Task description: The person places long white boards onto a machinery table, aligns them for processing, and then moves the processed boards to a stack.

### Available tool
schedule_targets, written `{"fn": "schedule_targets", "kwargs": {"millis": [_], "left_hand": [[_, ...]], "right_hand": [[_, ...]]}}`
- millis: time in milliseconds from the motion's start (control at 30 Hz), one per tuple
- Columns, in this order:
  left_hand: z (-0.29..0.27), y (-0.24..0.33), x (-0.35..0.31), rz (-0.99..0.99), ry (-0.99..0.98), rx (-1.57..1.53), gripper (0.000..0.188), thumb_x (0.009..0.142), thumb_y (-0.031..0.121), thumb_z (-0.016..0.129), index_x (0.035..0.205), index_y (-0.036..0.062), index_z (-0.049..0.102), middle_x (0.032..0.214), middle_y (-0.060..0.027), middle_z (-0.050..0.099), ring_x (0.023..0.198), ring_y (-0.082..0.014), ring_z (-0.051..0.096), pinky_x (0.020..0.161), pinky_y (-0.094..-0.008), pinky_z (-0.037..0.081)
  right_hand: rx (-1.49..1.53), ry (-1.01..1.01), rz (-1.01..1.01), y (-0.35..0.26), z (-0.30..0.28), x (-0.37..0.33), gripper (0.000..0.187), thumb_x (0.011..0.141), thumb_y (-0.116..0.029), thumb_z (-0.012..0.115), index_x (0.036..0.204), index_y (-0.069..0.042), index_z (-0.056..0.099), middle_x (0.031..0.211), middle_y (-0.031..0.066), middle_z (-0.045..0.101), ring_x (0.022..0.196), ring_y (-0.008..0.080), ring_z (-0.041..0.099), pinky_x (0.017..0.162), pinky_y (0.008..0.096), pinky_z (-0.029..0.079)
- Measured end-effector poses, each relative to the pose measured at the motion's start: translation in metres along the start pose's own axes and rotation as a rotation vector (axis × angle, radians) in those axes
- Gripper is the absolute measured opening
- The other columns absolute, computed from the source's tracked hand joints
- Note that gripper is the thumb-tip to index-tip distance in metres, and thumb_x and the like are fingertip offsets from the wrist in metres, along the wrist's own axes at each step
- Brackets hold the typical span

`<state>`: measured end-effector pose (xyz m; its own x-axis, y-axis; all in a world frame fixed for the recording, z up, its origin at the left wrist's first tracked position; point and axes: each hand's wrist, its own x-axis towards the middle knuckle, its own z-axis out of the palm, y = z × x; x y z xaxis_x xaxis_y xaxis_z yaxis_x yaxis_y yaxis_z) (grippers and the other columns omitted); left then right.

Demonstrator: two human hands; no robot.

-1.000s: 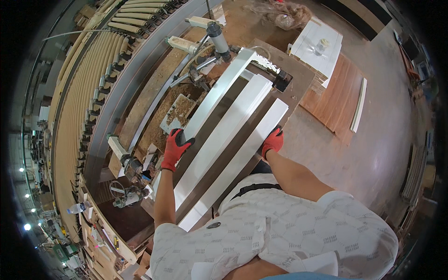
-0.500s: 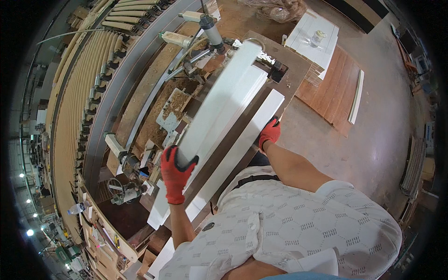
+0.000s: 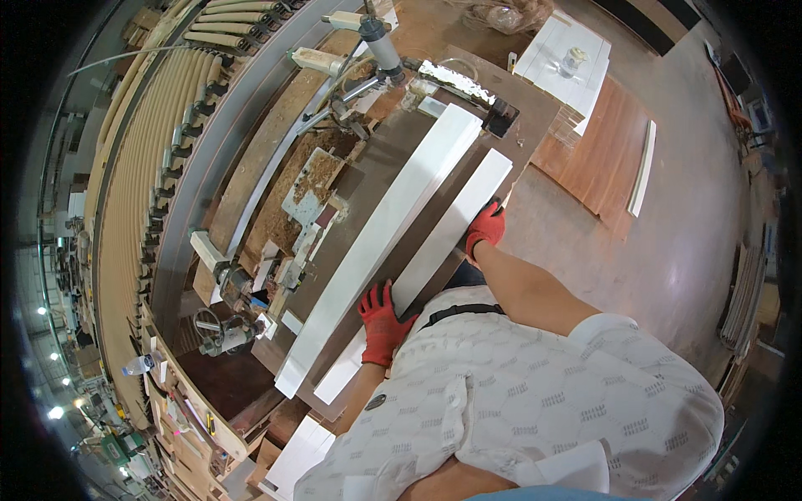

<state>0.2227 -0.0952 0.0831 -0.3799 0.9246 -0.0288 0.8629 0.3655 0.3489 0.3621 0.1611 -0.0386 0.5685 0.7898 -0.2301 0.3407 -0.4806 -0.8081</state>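
Observation:
Both my hands wear red gloves with black fingertips. My left hand (image 3: 384, 327) spans the near long white board (image 3: 451, 224), its fingers over the far edge and its thumb by the near edge. Farther right, my right hand (image 3: 486, 225) grips the near edge of the same board, part of its fingers hidden. Beyond it, roughly parallel, lies a second long white piece (image 3: 380, 242), which looks like stacked boards. A strip of brown tabletop (image 3: 351, 330) shows between the two.
Clamp cylinders (image 3: 380, 52) and a handwheel unit (image 3: 221, 332) stand along the table's far side, with sawdust about. A grey rail and a row of rollers (image 3: 138, 175) run at the left. Right of the table are a white panel stack (image 3: 547, 63) and brown panels (image 3: 597, 154).
My left hand has left the far boards and come down onto the near one. The pale board it held at a tilt now lies in line with the far stack. My right hand has barely moved.

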Motion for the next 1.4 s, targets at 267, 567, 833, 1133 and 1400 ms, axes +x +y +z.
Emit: {"fn": "schedule_targets", "kwargs": {"millis": [267, 567, 833, 1133, 1400], "left_hand": [[-0.04, 0.012, 0.003, -0.116, -0.047, -0.261, 0.074, 0.063, 0.033, 0.086, 0.125, 0.0066, 0.056, 0.123, -0.0163, 0.055, 0.112, -0.0364, 0.057, 0.093, -0.0441, 0.048], [-0.153, -0.027, 0.101, -0.052, 0.087, -0.315, 0.07, 0.067, 0.025, 0.087, 0.124, -0.0005, 0.057, 0.116, -0.0188, 0.06, 0.101, -0.0351, 0.063, 0.085, -0.0403, 0.052], [-0.08, -0.111, 0.155, -0.037, 0.061, -0.252, 0.066, 0.071, 0.028, 0.085, 0.122, -0.0053, 0.058, 0.116, -0.0192, 0.061, 0.107, -0.0334, 0.061, 0.093, -0.0396, 0.049], [-0.02, -0.154, 0.169, -0.003, 0.099, 0.183, 0.073, 0.071, 0.042, 0.08, 0.131, 0.0086, 0.054, 0.139, -0.0124, 0.05, 0.131, -0.0366, 0.042, 0.107, -0.0544, 0.032], [-0.009, -0.179, 0.177, 0.049, 0.131, 0.214, 0.073, 0.073, 0.044, 0.078, 0.132, 0.0089, 0.053, 0.144, -0.011, 0.046, 0.135, -0.0356, 0.037, 0.112, -0.0544, 0.025]], "right_hand": [[0.129, -0.061, -0.013, 0.04, 0.022, 0.017, 0.052, 0.096, -0.039, 0.048, 0.122, 0.004, 0.059, 0.118, 0.0289, 0.063, 0.111, 0.0453, 0.058, 0.096, 0.0481, 0.046], [0.103, 0.076, -0.063, 0.025, 0.011, 0.014, 0.048, 0.096, -0.039, 0.049, 0.116, 0.002, 0.063, 0.108, 0.0279, 0.067, 0.103, 0.046, 0.062, 0.088, 0.049, 0.049], [0.081, 0.046, -0.052, 0.015, 0.012, 0.006, 0.046, 0.096, -0.038, 0.049, 0.116, 0.001, 0.063, 0.107, 0.0274, 0.067, 0.102, 0.0461, 0.062, 0.087, 0.0504, 0.049], [-0.012, 0.067, -0.02, 0.02, 0.01, 0.008, 0.047, 0.096, -0.038, 0.048, 0.118, 0.0, 0.062, 0.109, 0.0292, 0.066, 0.103, 0.0474, 0.061, 0.086, 0.0521, 0.049], [0.03, 0.044, -0.049, 0.013, 0.007, 0.001, 0.043, 0.096, -0.038, 0.048, 0.114, -0.001, 0.064, 0.105, 0.0267, 0.067, 0.099, 0.0465, 0.062, 0.084, 0.0512, 0.049]]}}
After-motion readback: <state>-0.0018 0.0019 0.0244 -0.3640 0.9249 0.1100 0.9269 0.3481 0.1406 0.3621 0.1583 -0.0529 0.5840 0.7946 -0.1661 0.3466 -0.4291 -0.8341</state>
